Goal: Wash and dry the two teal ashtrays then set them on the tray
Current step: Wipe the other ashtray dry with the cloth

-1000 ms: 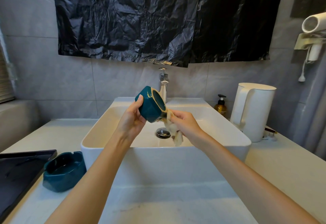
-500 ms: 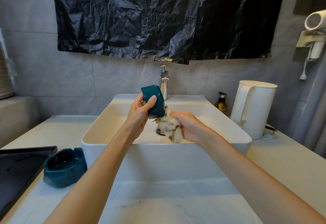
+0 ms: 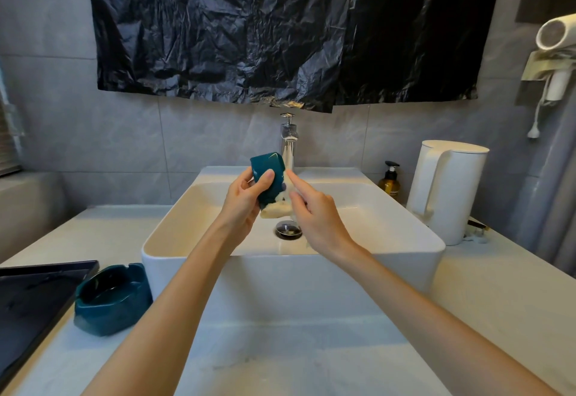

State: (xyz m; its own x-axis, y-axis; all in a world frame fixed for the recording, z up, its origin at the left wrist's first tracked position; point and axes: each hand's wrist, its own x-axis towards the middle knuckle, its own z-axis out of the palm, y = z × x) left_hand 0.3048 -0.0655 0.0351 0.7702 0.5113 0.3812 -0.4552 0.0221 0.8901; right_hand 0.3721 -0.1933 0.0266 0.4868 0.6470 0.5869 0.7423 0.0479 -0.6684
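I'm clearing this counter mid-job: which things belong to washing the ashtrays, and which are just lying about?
In the job: glossy teal ashtray in the left hand; cream cloth in the right hand; second teal ashtray; flat black tray; white rectangular basin; chrome tap.
Lying about: tall white kettle; amber pump bottle; white wall hairdryer; crinkled black plastic sheet.

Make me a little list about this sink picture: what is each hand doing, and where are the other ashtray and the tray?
Left hand: grips a teal ashtray, tipped on its side above the sink
Right hand: holds a pale cloth against that ashtray
Second ashtray: upright on the counter, between the black tray and the sink
Tray: at the counter's left edge; neither ashtray is on it yet
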